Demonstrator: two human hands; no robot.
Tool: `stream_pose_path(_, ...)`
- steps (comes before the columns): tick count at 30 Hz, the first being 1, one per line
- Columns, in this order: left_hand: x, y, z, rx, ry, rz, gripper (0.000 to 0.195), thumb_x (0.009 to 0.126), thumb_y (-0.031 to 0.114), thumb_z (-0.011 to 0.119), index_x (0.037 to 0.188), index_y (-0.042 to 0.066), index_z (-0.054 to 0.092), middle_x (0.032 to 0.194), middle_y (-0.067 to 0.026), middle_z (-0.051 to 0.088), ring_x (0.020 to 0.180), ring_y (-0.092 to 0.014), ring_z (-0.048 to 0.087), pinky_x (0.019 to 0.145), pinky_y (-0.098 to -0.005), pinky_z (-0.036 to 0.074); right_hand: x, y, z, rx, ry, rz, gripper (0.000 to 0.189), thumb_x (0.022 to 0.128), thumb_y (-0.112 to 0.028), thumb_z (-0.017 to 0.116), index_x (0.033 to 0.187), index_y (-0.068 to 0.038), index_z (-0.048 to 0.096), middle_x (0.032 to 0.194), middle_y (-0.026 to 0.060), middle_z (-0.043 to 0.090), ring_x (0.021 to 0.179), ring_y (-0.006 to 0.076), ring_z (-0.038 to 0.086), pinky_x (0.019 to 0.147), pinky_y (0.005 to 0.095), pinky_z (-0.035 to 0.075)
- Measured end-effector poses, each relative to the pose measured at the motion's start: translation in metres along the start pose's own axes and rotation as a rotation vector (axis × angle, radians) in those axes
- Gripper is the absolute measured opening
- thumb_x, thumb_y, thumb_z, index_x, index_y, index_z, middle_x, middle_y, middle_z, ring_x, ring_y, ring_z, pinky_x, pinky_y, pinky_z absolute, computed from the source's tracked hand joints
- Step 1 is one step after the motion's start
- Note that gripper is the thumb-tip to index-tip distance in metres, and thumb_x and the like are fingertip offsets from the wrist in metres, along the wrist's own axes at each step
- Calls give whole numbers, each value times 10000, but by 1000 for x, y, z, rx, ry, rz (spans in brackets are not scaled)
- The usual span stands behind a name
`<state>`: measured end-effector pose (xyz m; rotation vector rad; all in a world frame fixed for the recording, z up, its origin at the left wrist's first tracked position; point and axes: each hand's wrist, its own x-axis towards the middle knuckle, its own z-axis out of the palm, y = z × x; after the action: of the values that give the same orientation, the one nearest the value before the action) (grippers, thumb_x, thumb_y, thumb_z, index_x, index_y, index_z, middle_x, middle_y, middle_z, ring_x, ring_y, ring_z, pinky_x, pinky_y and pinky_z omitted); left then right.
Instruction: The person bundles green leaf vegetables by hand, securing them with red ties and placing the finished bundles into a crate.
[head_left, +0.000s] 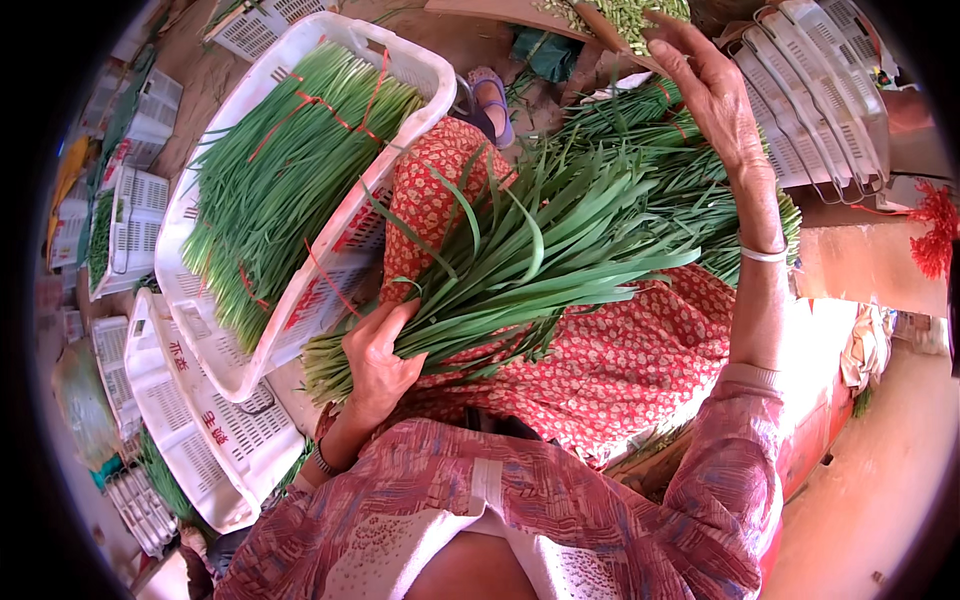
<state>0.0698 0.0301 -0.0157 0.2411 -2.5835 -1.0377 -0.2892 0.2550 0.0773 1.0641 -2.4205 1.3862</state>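
Note:
My left hand (381, 360) grips a loose bunch of garlic chives (525, 262) near its pale stem ends; the long flat leaves spread to the right across my lap. My right hand (709, 90) is raised at the upper right, its fingers beside a wooden-handled tool (604, 28); whether they touch it I cannot tell. Under and beyond my right forearm lie more green bundles (675, 180), some tied with red string. At the upper left, a white plastic crate (176, 262) holds tied chive bundles (292, 180) with red ties.
Another white crate (217, 420) stands at the lower left. Stacked white crates (814, 97) are at the upper right. Cut stem pieces (637, 19) lie on a board at the top. Red string (934, 225) hangs at the right, by a cardboard piece (874, 266). A patterned red cloth (637, 337) covers my lap.

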Motion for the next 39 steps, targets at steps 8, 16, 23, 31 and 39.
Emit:
stream_pose_path(8, -4, -6, 2, 21, -13, -18, 461, 580, 54, 715, 1032, -4, 648, 887, -169, 648, 765, -369, 638, 667, -387, 514, -29, -22, -10, -412, -436, -464, 288, 898, -87, 601, 1178, -146, 641, 1095, 81, 632, 1111, 309, 569, 955, 410, 474)
stream_pose_path(16, -3, -7, 2, 28, -25, -8, 462, 587, 61, 713, 1039, -5, 643, 874, -171, 638, 746, -370, 630, 651, -386, 505, -46, -11, 6, -586, -428, -573, 220, 841, -151, 650, 1060, -138, 634, 1072, 37, 605, 1042, 262, 561, 912, 380, 474)
stream_pose_path(23, -5, -6, 0, 42, -23, -20, 445, 596, 60, 709, 1031, -6, 643, 865, -167, 637, 741, -367, 628, 643, -387, 501, -51, -10, 15, -569, -326, -503, 119, 869, -146, 616, 948, -58, 629, 832, 75, 645, 856, 236, 642, 819, 346, 513)
stream_pose_path(31, -3, -5, 2, 19, -38, 1, 414, 648, 30, 710, 1046, -32, 611, 838, -182, 616, 730, -371, 612, 656, -379, 487, -45, 1, -1, -23, -322, 64, 403, 955, -395, 611, 1132, -43, 693, 961, 99, 708, 892, 154, 655, 838, 297, 511)
stream_pose_path(39, -2, -4, 2, 26, -15, 2, 430, 605, 56, 710, 1026, -4, 648, 868, -169, 644, 747, -369, 633, 653, -392, 509, -49, -21, 28, 249, -581, 180, 291, 901, -299, 709, 1025, -35, 710, 884, 38, 700, 822, 88, 627, 751, 275, 507)
